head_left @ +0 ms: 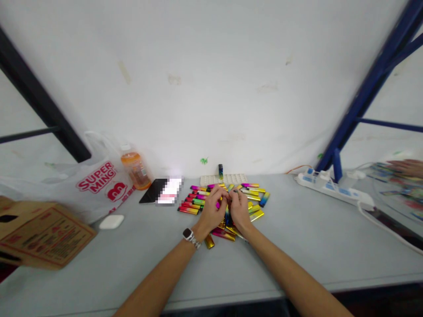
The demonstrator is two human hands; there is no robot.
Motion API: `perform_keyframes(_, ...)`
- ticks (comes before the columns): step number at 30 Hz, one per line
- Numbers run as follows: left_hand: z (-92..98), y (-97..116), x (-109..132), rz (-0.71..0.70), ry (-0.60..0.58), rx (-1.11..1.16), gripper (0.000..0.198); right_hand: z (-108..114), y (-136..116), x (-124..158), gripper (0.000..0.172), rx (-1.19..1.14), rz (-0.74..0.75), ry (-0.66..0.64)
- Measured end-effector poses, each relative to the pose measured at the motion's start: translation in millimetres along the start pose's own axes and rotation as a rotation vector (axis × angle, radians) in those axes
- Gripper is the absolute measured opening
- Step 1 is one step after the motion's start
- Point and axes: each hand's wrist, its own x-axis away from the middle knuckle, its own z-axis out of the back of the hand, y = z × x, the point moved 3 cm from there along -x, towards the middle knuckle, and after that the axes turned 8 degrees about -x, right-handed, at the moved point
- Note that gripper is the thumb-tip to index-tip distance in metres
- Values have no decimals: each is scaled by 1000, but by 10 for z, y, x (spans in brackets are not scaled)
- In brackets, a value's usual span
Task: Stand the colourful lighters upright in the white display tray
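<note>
My left hand point(214, 209), with a watch point(188, 234) on its wrist, and my right hand point(240, 210) meet over a heap of slim, shiny, flat sticks. The fingers of both are bent together in a pinch; what lies between the fingertips is too small and hidden to name. Around them spread red and yellow sticks point(188, 210) on the left, yellow sticks point(257, 215) on the right and a blue and yellow stick point(264, 199) at the right edge. More are partly covered by my hands. Behind, a dark stick point(220, 171) stands upright at a white slotted tray point(238, 178).
Left stand a cardboard box point(49, 233), a white plastic bag point(79, 193), an orange bottle point(136, 169), a white case point(111, 222) and a dark tablet or phone point(152, 191). Right lies a power strip point(337, 189) with cables. Another person's hand point(408, 167) shows far right.
</note>
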Motion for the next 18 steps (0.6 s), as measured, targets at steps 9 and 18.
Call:
perform_keyframes(9, 0, -34, 12, 15, -5, -6, 16, -9, 12, 8, 26, 21, -29, -9)
perform_keyframes(18, 3, -26, 6, 16, -13, -2, 16, -7, 39, 16, 30, -40, -61, -20)
